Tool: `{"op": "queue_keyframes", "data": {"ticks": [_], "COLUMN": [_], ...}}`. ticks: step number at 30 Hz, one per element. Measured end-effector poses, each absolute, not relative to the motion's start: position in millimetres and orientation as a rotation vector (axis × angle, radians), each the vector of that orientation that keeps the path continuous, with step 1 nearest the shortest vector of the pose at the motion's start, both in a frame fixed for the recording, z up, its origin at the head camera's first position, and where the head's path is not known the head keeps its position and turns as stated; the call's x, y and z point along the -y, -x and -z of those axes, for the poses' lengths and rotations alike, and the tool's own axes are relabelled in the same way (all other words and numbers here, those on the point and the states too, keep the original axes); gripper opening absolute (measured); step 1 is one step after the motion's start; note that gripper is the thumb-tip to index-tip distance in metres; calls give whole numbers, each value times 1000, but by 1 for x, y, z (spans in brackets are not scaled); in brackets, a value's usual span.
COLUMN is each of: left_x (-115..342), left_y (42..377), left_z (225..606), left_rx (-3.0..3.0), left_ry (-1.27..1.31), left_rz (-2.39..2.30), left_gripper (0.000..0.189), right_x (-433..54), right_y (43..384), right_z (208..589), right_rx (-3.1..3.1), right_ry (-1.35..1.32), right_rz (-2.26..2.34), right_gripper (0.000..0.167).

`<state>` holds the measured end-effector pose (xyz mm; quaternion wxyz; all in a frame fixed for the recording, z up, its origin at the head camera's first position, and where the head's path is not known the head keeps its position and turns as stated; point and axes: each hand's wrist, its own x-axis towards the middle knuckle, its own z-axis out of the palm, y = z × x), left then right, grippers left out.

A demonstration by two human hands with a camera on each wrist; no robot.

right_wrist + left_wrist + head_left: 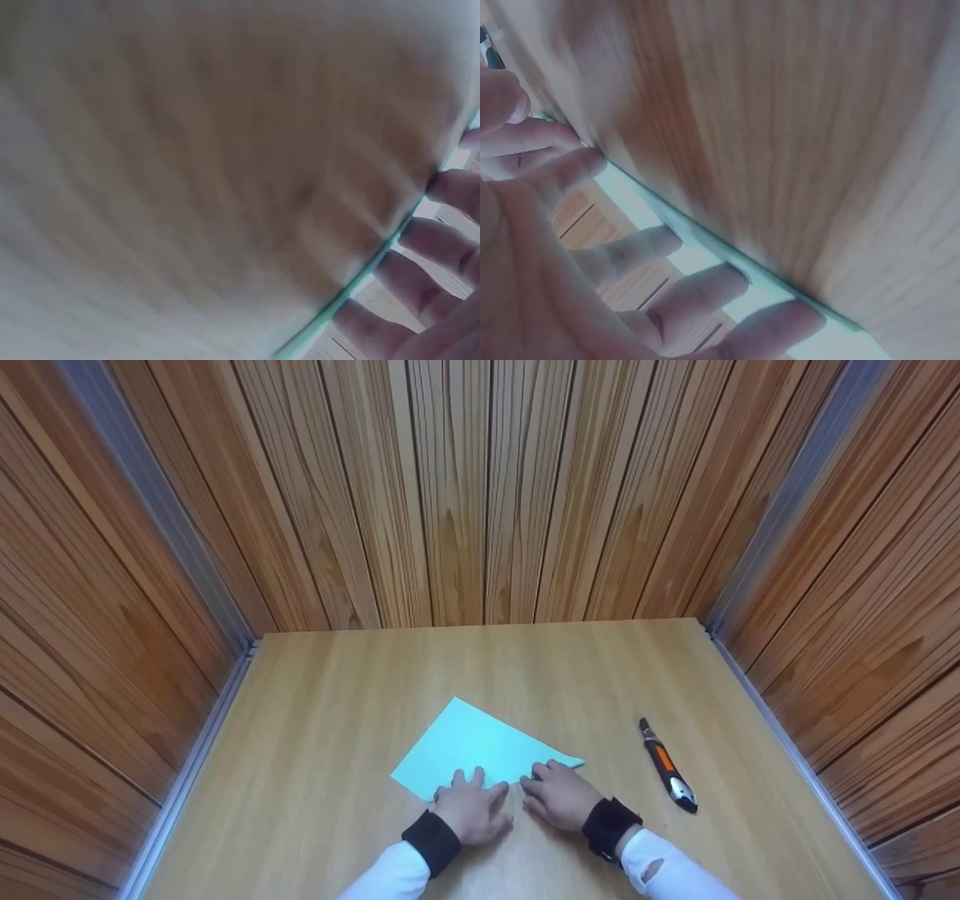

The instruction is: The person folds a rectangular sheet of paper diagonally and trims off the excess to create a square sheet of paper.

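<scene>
A light turquoise sheet of paper point(472, 735) lies on the table with one corner pointing away from me. At its right tip the layers look slightly apart, as if folded. My left hand point(472, 808) rests on the paper's near edge with fingers spread. Just to the right, my right hand point(562, 796) presses its fingertips on the same edge near the right tip. In the left wrist view the paper point(739, 304) shows as a thin strip under the straight fingers. The right wrist view shows the fingers along the turquoise edge of the paper point(319, 324).
A utility knife point(666, 769) with a black and orange handle lies right of the paper. The wooden table point(315, 690) is bounded by plank walls point(450, 495) at the back and sides, with metal rails along its side edges.
</scene>
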<state>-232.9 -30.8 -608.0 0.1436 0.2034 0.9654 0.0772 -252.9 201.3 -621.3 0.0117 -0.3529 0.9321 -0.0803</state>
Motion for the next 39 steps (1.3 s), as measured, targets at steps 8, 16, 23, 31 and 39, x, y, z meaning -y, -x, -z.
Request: {"op": "queue_keyframes", "data": {"ticks": [8, 16, 23, 31, 39], "left_x": [26, 26, 27, 41, 63], "left_y": [231, 234, 228, 223, 221], "left_z": [607, 605, 606, 607, 607], "left_rx": [-2781, -2770, -2765, -2814, -2867], "left_ry": [-564, -558, -542, -597, -732], "left_rz": [-203, -241, -264, -402, -424], "left_gripper": [67, 70, 71, 60, 55], "right_x": [-221, -235, -236, -236, -238], "right_y": [257, 259, 254, 255, 252], "right_z": [632, 617, 624, 627, 627], "right_rx": [-2795, -2926, -2991, -2944, -2937], "right_ry": [1025, 935, 947, 743, 704], "right_rz": [682, 496, 383, 673, 748], "right_gripper": [42, 33, 29, 29, 25]}}
